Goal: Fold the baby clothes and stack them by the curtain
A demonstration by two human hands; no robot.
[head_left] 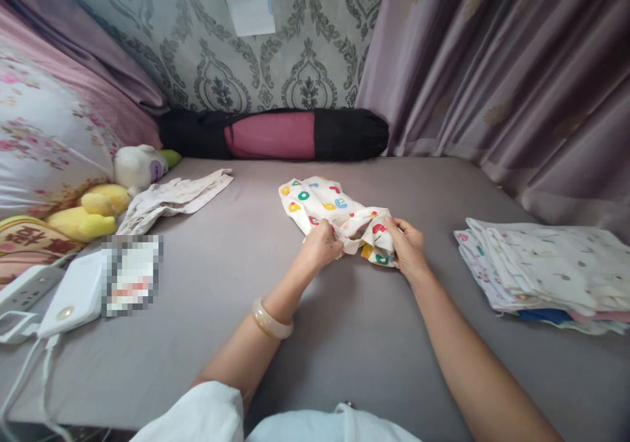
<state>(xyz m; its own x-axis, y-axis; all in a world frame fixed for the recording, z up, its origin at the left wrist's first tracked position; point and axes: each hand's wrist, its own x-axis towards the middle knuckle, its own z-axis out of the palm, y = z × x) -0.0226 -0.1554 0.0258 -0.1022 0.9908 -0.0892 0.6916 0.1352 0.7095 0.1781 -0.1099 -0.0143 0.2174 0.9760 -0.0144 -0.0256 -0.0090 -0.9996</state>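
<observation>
A small white garment point(315, 196) with colourful letter-like prints is held over the grey surface in the middle of the head view. My left hand point(322, 246), with a pale bangle on its wrist, is closed on the near edge of the cloth. On the other side, my right hand point(407, 245) pinches the bunched right end between thumb and fingers. The cloth is crumpled between both hands, while its far left part spreads out flatter. Its exact kind of garment cannot be made out.
Folded clothes point(551, 265) are stacked at right. At left lie a crumpled pale garment point(172, 199), plush toys point(88, 213), a white power bank point(73, 294) with cables and a power strip point(30, 287). A black and maroon long bag point(270, 134) rests along the wall.
</observation>
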